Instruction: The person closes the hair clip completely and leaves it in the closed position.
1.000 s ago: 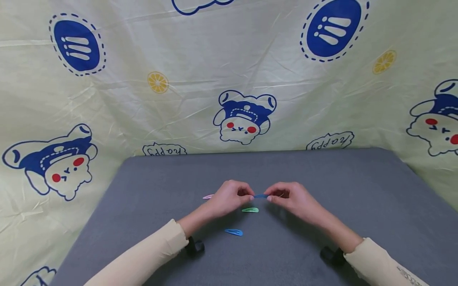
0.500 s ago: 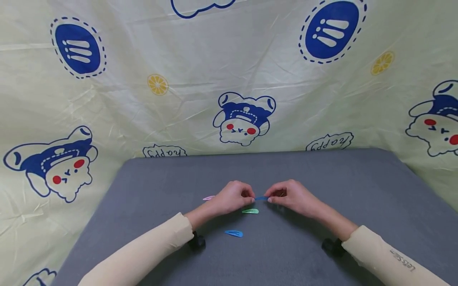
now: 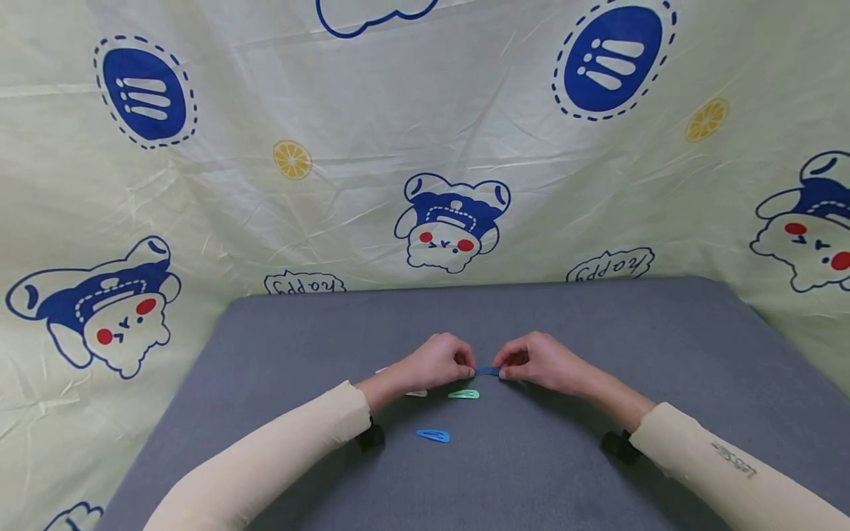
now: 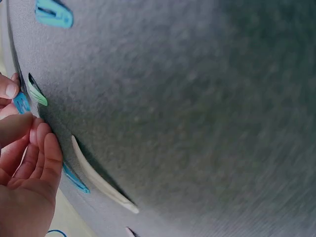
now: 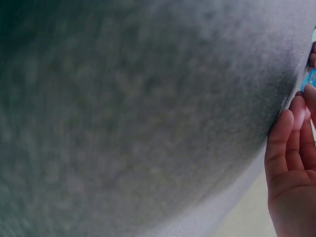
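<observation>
Between my two hands a blue snap hair clip is held low over the grey table. My left hand pinches its left end between thumb and fingertips. The other end is pinched by my right hand; the right wrist view shows the thumb over the blue clip. Just in front of the hands lies a green hair clip, and nearer to me a second blue clip. A cream clip and a further blue clip lie beside my left hand in the left wrist view.
A pink clip is mostly hidden behind my left forearm. The grey table ends at the back against a pale printed curtain. A dark wrist camera sits under each cuff.
Both hands have drifted slightly right and toward me with the blue clip still between them. My left forearm has shifted, uncovering the cream clip and covering more of the pink one.
</observation>
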